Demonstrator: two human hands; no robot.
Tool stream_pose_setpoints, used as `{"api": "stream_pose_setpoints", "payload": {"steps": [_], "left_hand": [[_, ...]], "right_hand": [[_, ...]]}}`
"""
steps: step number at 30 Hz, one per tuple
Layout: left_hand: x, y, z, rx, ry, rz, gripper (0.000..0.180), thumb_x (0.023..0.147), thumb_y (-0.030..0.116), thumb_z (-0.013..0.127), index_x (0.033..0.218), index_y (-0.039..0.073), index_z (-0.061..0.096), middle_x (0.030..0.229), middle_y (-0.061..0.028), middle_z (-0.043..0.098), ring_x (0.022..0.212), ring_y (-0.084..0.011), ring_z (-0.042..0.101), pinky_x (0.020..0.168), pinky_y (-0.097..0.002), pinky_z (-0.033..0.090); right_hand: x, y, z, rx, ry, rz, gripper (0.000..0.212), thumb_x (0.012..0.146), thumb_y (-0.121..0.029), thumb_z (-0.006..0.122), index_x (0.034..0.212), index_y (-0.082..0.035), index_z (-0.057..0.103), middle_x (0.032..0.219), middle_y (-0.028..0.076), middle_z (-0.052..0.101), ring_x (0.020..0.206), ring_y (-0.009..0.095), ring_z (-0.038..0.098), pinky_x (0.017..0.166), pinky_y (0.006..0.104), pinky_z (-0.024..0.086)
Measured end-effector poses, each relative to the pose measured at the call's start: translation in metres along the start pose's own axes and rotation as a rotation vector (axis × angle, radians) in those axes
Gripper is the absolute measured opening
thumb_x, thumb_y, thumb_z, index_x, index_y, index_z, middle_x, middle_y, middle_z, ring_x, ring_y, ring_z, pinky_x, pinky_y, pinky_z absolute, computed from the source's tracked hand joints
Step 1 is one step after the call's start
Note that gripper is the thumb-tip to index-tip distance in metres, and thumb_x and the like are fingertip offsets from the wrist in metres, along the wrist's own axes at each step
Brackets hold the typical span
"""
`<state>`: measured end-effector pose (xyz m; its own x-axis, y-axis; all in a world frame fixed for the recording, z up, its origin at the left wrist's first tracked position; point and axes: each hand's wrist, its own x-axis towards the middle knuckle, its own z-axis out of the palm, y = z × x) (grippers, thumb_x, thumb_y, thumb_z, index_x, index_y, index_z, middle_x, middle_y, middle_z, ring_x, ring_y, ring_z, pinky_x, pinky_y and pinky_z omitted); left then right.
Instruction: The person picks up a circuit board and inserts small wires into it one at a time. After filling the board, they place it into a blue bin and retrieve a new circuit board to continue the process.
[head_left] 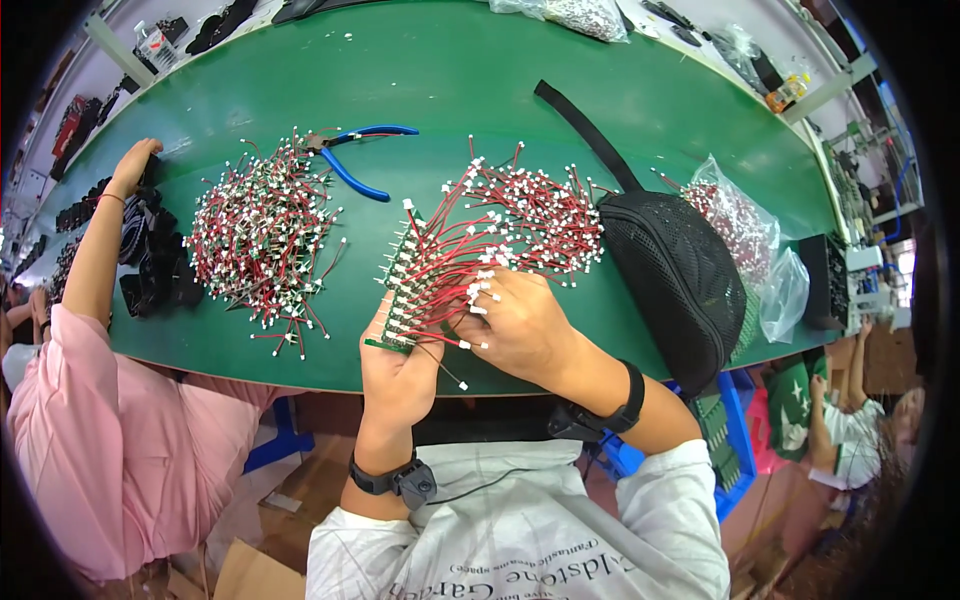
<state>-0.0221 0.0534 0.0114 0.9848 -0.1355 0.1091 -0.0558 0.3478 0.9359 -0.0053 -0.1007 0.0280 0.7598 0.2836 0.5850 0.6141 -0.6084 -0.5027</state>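
My left hand is closed round the lower end of a narrow green circuit board strip, held tilted above the table's near edge. Many red wire leads with white plugs fan out from the strip to the right. My right hand is closed beside the strip's lower part, its bent fingers gripping among the wire leads; the fingertips are partly hidden. A dark lead hangs below the strip. Just beyond my right hand lies a heap of loose red wire leads.
Left of the strip sits a large pile of wired pieces, with blue-handled cutters at its edge. A black mesh case and a plastic bag of leads stand right. A co-worker's arm reaches in at left. A blue crate is below.
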Motion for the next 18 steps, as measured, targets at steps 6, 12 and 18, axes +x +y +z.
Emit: {"api": "stream_pose_setpoints", "payload": {"steps": [6,12,18], "left_hand": [[-0.003,-0.004,-0.002,-0.006,0.027,-0.010,0.036,0.087,-0.011,0.052,0.122,-0.006,0.055,0.102,-0.0012,0.064,0.085,-0.0049,0.054,0.073,-0.0186,0.044],[0.000,-0.014,-0.014,-0.070,-0.003,-0.018,0.038,0.088,-0.007,0.057,0.125,-0.005,0.052,0.122,-0.0149,0.059,0.109,-0.0239,0.060,0.094,-0.0362,0.049],[0.012,0.010,-0.020,-0.426,0.291,-0.042,0.062,0.075,-0.016,0.044,0.135,-0.003,0.041,0.130,-0.0170,0.052,0.120,-0.0334,0.055,0.106,-0.0472,0.043]], "right_hand": [[-0.003,0.001,0.001,0.026,-0.036,0.007,0.019,0.065,0.000,0.071,0.079,-0.003,0.059,0.075,0.009,0.061,0.065,0.029,0.061,0.055,0.0388,0.050],[0.004,0.007,-0.010,0.050,-0.120,0.024,0.018,0.074,-0.008,0.072,0.086,0.000,0.060,0.076,0.014,0.061,0.068,0.031,0.063,0.060,0.0402,0.052],[0.007,0.041,-0.059,0.078,-0.213,0.124,0.020,0.076,-0.007,0.074,0.095,-0.005,0.069,0.079,0.009,0.060,0.071,0.024,0.059,0.061,0.0330,0.047]]}}
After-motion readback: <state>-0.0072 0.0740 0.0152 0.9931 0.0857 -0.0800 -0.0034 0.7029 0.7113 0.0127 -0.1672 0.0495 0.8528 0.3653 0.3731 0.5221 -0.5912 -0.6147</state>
